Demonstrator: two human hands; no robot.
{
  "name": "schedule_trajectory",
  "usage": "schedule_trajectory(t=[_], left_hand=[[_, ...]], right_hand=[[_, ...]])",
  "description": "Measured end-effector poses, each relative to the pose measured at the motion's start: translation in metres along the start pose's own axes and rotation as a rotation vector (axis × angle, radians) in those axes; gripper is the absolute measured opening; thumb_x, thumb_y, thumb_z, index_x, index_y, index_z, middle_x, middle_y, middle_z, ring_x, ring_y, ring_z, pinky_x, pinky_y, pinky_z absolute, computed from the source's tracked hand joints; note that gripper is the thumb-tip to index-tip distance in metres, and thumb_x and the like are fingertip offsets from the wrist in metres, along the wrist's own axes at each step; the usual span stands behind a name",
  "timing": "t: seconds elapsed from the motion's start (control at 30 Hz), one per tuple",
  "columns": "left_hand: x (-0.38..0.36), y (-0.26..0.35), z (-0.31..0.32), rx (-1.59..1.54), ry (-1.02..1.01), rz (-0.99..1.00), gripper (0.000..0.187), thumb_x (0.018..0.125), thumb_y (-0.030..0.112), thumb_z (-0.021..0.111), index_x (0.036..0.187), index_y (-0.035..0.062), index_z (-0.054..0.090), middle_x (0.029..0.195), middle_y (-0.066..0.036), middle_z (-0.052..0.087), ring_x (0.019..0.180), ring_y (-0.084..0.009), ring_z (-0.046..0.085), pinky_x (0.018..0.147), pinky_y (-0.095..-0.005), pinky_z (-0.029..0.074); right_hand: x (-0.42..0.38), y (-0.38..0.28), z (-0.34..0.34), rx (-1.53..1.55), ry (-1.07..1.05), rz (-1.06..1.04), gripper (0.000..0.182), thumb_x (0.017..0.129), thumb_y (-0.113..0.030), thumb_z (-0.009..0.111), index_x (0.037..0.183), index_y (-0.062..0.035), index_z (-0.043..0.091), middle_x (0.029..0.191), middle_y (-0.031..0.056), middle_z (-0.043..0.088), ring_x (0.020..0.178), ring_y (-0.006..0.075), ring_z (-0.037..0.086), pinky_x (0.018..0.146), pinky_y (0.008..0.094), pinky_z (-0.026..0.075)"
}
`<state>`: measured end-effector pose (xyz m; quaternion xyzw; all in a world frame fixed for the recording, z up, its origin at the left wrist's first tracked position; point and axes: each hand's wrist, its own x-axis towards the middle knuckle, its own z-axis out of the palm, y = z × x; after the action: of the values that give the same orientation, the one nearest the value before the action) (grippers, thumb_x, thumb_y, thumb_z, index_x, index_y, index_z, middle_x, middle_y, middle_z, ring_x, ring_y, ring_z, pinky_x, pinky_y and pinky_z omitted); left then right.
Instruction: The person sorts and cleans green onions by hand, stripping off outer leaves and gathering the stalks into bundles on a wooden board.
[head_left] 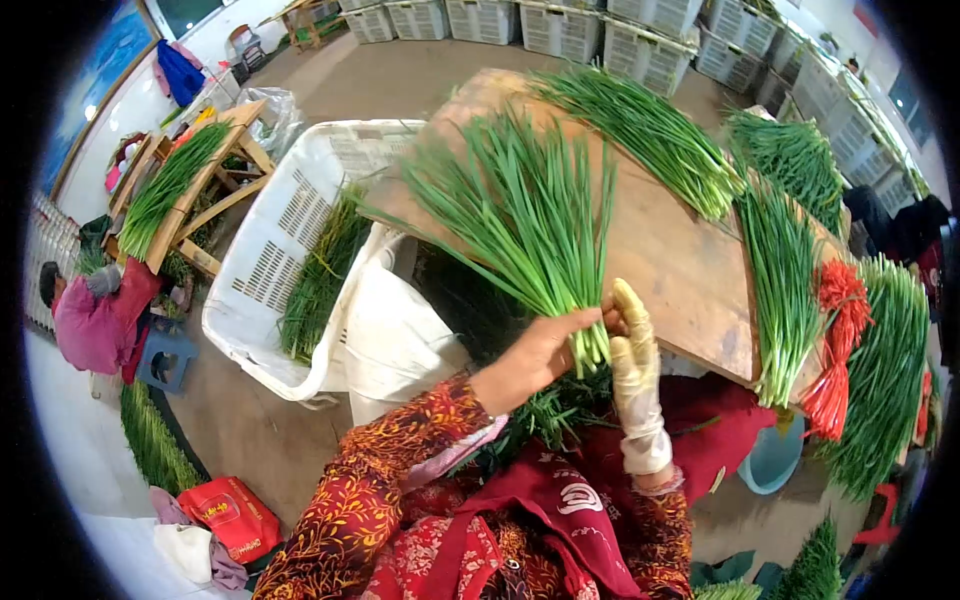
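My bare left hand (540,352) is closed around the lower stems of a loose bunch of garlic chives (535,215), whose green leaves fan out over the wooden board (680,285). My right hand (636,385), in a pale rubber glove, is upright beside the cut stem ends, its fingers stretched out. Whether its palm presses on the stems is partly hidden. At the board's far edge lies one chive bundle (650,140), and another bundle (782,290) rests on the right. Red plastic ties (842,340) hang beside that one.
A white plastic basket (262,240) with chives inside stands left of the board. More chives (880,370) are piled at the right, near a light blue bucket (772,455). Another person (100,320) works at a small wooden table (215,165). Grey crates (560,30) line the back.
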<state>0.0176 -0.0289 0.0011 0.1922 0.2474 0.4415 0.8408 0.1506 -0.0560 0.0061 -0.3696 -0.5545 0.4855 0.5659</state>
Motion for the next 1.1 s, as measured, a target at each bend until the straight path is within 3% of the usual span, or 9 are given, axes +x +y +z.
schedule_trajectory(t=[0.07, 0.13, 0.23, 0.6, 0.67, 0.8, 0.87, 0.93, 1.1], left_hand=[[0.006, -0.023, -0.001, -0.015, -0.016, 0.083, 0.037, 0.082, 0.01, 0.057, 0.117, 0.0009, 0.047, 0.114, -0.007, 0.054, 0.1, -0.0148, 0.054, 0.089, -0.0299, 0.043], [0.004, -0.026, 0.005, -0.12, -0.087, 0.042, 0.041, 0.082, 0.009, 0.056, 0.121, 0.0021, 0.044, 0.117, -0.007, 0.052, 0.104, -0.0157, 0.052, 0.092, -0.03, 0.041], [0.001, -0.031, 0.004, -0.179, -0.103, 0.018, 0.041, 0.083, 0.008, 0.055, 0.122, 0.0039, 0.043, 0.119, -0.008, 0.051, 0.107, -0.0165, 0.051, 0.094, -0.0304, 0.039], [0.0, -0.049, 0.002, -0.255, -0.114, 0.021, 0.043, 0.081, 0.006, 0.056, 0.122, 0.0078, 0.041, 0.104, -0.003, 0.057, 0.1, -0.0146, 0.053, 0.089, -0.0309, 0.043], [-0.002, -0.051, 0.005, -0.148, -0.074, 0.086, 0.042, 0.081, 0.006, 0.057, 0.12, 0.008, 0.042, 0.104, -0.004, 0.057, 0.099, -0.0134, 0.053, 0.088, -0.0302, 0.044], [-0.005, -0.049, -0.004, -0.102, -0.057, 0.042, 0.035, 0.083, 0.008, 0.057, 0.116, 0.0072, 0.045, 0.105, -0.003, 0.056, 0.097, -0.0122, 0.053, 0.087, -0.0294, 0.043], [-0.007, -0.049, -0.012, -0.078, -0.072, 0.045, 0.033, 0.084, 0.009, 0.056, 0.114, 0.0064, 0.046, 0.106, -0.003, 0.056, 0.097, -0.0133, 0.053, 0.084, -0.0297, 0.045], [-0.01, -0.043, -0.013, 0.046, -0.111, 0.032, 0.03, 0.084, 0.009, 0.056, 0.112, 0.0058, 0.047, 0.103, -0.003, 0.056, 0.095, -0.0137, 0.054, 0.08, -0.0289, 0.047], [-0.012, -0.039, -0.012, 0.08, -0.147, 0.094, 0.025, 0.082, 0.006, 0.057, 0.106, 0.0053, 0.049, 0.094, 0.0, 0.056, 0.085, -0.0106, 0.056, 0.073, -0.026, 0.047]], right_hand=[[-0.01, 0.02, 0.008, -0.202, 0.149, -0.076, 0.048, 0.086, -0.008, 0.05, 0.131, -0.0031, 0.033, 0.13, 0.006, 0.038, 0.119, 0.0163, 0.035, 0.1, 0.0302, 0.026], [-0.014, 0.022, 0.011, 0.114, 0.303, 0.115, 0.045, 0.088, -0.009, 0.048, 0.13, -0.0036, 0.034, 0.131, 0.0055, 0.038, 0.121, 0.0167, 0.034, 0.101, 0.0296, 0.026], [-0.012, 0.024, 0.018, 0.296, 0.37, 0.058, 0.042, 0.091, -0.015, 0.043, 0.13, -0.0044, 0.034, 0.131, 0.0064, 0.038, 0.12, 0.0174, 0.036, 0.1, 0.0296, 0.027], [-0.01, 0.022, 0.032, 0.711, 0.603, 0.089, 0.047, 0.093, -0.038, 0.033, 0.124, -0.0044, 0.042, 0.119, 0.0082, 0.049, 0.109, 0.0175, 0.046, 0.095, 0.0316, 0.034], [-0.01, 0.029, 0.028, 0.227, 0.58, 0.047, 0.045, 0.093, -0.037, 0.034, 0.123, -0.005, 0.044, 0.117, 0.0061, 0.049, 0.107, 0.017, 0.046, 0.093, 0.0301, 0.035], [-0.01, 0.02, 0.011, -0.099, 0.489, 0.007, 0.03, 0.089, -0.018, 0.048, 0.117, -0.0052, 0.049, 0.109, 0.004, 0.05, 0.099, 0.0142, 0.047, 0.085, 0.0272, 0.04], [-0.009, -0.004, 0.0, -0.271, 0.278, -0.139, 0.02, 0.08, -0.007, 0.059, 0.1, -0.0076, 0.059, 0.097, 0.0032, 0.053, 0.084, 0.0146, 0.052, 0.075, 0.0276, 0.043], [0.002, -0.031, -0.007, -0.8, -0.028, -0.29, 0.02, 0.073, -0.004, 0.063, 0.092, -0.01, 0.062, 0.083, 0.0033, 0.056, 0.077, 0.0179, 0.053, 0.074, 0.0305, 0.042], [0.023, -0.044, -0.012, -1.117, -0.283, -0.135, 0.014, 0.071, -0.022, 0.063, 0.083, -0.0141, 0.063, 0.076, 0.0041, 0.057, 0.075, 0.0216, 0.054, 0.076, 0.0356, 0.035]])
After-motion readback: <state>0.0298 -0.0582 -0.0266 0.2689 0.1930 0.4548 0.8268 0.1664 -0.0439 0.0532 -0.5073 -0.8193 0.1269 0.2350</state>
